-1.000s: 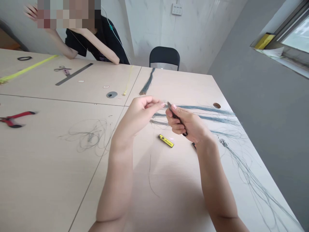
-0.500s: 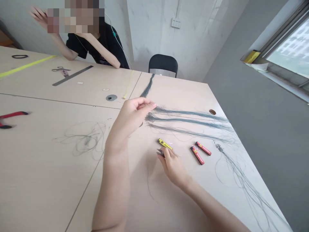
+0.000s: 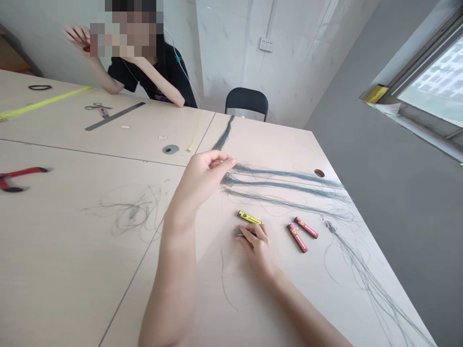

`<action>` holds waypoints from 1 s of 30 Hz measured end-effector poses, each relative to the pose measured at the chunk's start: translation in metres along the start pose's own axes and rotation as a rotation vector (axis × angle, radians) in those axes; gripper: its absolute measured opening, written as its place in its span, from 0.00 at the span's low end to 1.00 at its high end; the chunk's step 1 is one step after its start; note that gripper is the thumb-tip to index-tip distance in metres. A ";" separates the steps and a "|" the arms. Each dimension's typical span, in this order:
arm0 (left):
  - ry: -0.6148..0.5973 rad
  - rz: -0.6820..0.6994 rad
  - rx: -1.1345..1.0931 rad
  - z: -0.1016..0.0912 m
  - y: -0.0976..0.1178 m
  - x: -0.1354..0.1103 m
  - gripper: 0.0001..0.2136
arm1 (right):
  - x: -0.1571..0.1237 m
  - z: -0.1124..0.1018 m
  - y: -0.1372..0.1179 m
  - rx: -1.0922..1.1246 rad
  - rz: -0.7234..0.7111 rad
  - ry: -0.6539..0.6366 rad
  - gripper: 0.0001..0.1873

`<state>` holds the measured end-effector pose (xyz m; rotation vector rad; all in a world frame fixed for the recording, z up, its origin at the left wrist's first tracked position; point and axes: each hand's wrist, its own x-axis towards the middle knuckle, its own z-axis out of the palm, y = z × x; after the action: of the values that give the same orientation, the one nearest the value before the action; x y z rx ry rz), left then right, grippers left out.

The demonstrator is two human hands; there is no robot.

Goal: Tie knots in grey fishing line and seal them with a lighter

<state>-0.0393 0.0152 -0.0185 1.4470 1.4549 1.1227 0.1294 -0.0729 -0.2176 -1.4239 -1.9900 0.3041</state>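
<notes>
My left hand hangs above the table with its fingers curled together, just by the ends of several grey-blue hair-like fibre bundles. Any fine strand between those fingertips is too thin to tell. My right hand rests low on the tabletop, its fingers over small dark tweezers, mostly hidden. A yellow stick-shaped case lies just above that hand, and two red cases lie to its right.
A loose fibre hank trails toward the near right table corner. Farther left lie a thread tangle, red-handled pliers, scissors and a steel ruler. A co-worker in a black shirt leans at the far edge.
My right hand has come down from beside my left hand to the tabletop, uncovering the red cases. My left hand has moved slightly away from the fibre ends.
</notes>
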 end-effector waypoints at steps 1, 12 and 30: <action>0.003 0.001 0.003 0.000 0.000 0.000 0.10 | 0.000 0.000 0.000 -0.008 0.002 0.001 0.13; -0.008 0.010 0.017 0.006 -0.001 0.002 0.09 | 0.036 -0.024 -0.007 -0.120 0.127 -0.054 0.14; -0.019 0.017 -0.008 0.002 -0.004 0.002 0.10 | 0.129 -0.076 -0.020 0.530 0.227 0.032 0.20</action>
<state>-0.0388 0.0171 -0.0229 1.4633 1.4254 1.1217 0.1381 0.0226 -0.1002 -1.2866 -1.5594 0.8352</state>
